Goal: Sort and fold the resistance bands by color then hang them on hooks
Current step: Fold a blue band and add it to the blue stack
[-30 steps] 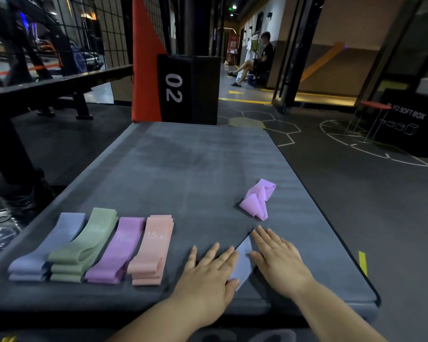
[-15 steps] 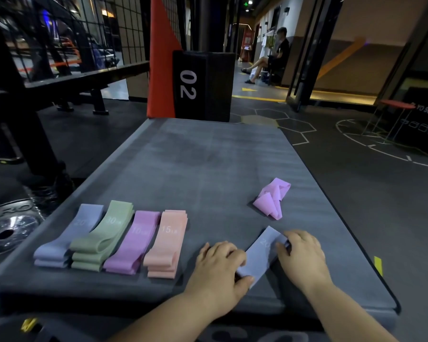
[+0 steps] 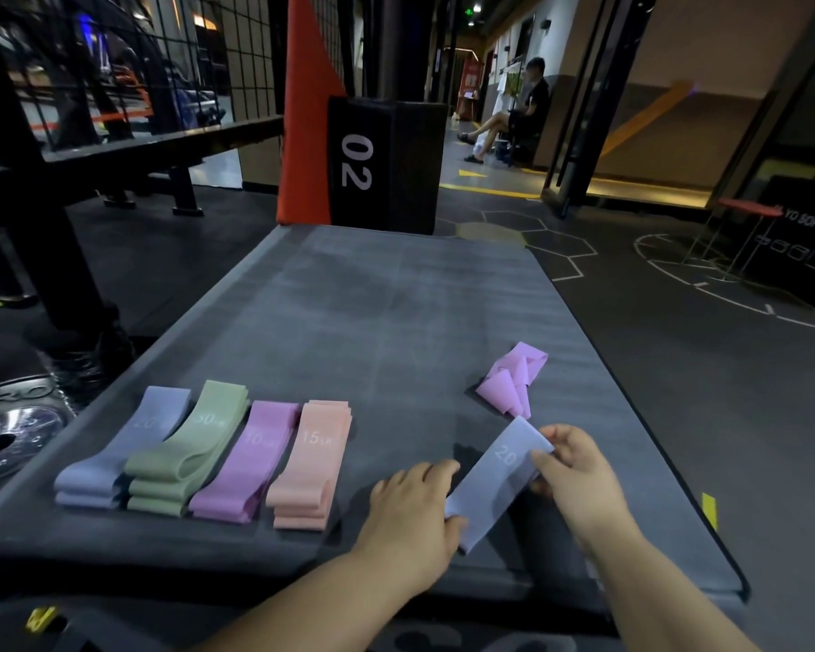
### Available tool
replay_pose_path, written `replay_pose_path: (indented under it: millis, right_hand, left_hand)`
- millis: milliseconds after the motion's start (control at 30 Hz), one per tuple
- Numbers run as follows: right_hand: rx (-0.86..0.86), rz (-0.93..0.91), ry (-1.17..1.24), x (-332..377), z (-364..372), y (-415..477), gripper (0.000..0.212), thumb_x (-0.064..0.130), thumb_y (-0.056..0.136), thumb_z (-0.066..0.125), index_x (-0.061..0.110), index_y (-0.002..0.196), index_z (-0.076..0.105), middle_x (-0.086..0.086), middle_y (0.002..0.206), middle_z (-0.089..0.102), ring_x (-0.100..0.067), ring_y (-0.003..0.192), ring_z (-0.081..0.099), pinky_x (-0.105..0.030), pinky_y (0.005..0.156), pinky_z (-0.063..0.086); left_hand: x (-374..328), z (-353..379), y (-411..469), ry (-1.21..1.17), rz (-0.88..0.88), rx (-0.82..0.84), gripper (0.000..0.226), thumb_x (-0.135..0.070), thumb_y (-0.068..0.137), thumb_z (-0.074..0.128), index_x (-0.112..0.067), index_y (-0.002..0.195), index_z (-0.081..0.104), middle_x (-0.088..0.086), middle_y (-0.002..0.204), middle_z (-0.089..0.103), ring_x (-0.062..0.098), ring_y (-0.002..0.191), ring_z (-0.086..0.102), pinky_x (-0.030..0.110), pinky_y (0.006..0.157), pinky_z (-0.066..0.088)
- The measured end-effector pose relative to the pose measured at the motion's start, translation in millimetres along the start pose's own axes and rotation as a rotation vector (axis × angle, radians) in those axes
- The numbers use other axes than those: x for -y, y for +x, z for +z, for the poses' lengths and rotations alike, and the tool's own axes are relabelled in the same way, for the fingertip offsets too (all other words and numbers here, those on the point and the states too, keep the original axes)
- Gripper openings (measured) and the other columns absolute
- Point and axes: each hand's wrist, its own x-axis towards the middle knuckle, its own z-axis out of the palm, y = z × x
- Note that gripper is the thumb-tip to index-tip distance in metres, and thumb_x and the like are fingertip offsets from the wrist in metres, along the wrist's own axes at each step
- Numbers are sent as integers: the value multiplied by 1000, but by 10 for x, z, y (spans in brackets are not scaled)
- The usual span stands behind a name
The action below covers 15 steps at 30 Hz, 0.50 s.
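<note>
The blue-grey band (image 3: 499, 477) is a flat, smooth strip of matte stretch fabric with a pale "20" printed near its far end. It is held slantwise just over the front right part of the tabletop (image 3: 396, 322), near end low and to the left, far end higher and to the right. The left hand (image 3: 410, 510) grips the near end, its fingers and thumb curled onto the strip's edge. The right hand (image 3: 579, 477) pinches the far end between thumb and fingertips, so both hands are clamped on this one band, one at each end. Just beyond the right hand a lilac band (image 3: 514, 378) lies crumpled in loose, twisted folds. Well to the left of the hands, four neatly folded piles lie side by side in a close row: a blue-grey pile (image 3: 123, 454) marked 20, a green pile (image 3: 189, 449) marked 30, a purple pile (image 3: 250, 458) marked 10 and a peach pile (image 3: 314, 458) marked 15. The tabletop is a dark grey padded slab with a brushed, streaky grain and soft rounded edges. At its far end stand a black block (image 3: 382, 167) printed with a white "02" and an orange panel (image 3: 302, 110). A metal weight plate (image 3: 10, 435) lies on the floor at the left.
</note>
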Motion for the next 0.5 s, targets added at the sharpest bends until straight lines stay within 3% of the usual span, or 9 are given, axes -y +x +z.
replay_pose_path:
  millis: [100,167,233,300,400,500]
  right_hand:
    - [11,-5,118,12,-7,3,27,-4,92,52,21,99,59,-4,83,72,-18,73,59,-36,68,49]
    - [18,-12,148,36,-5,-16,30,-6,92,50,21,102,59,1,72,69,-18,71,57,-36,69,46]
    - [34,-23,162,47,4,-42,33,-8,91,48,21,101,59,-1,70,65,-20,72,55,-38,71,46]
    - [43,-35,166,57,16,-74,33,-9,91,47,21,99,59,-8,75,64,-24,75,55,-39,72,48]
    - [22,-74,154,98,24,-120,30,-8,92,48,20,97,58,-8,77,67,-21,73,59,-33,68,49]
    - [-9,-98,141,130,34,-158,26,-5,93,49,20,99,55,-3,75,69,-13,65,62,-29,66,49]
  left_hand:
    - [-15,-7,19,7,-13,57,61,-41,95,48,-27,148,22,-4,136,44,21,127,39,35,107,28]
    - [-42,-33,9,17,-12,83,55,-44,93,49,-26,142,31,-3,129,48,23,123,42,36,103,32]
    - [-75,-74,-16,36,0,68,31,-44,90,51,-25,115,48,-2,112,49,24,113,47,34,90,34]
    - [-93,-109,-33,19,-3,55,20,-42,89,51,-23,91,46,-2,97,42,25,104,48,32,78,31]
    - [-94,-136,-49,-85,-6,49,24,-36,85,51,-19,75,37,-4,90,41,26,96,48,30,71,31]
    - [-83,-193,-92,-225,-38,121,23,-34,84,51,-20,72,36,-4,81,50,24,81,49,30,64,33]
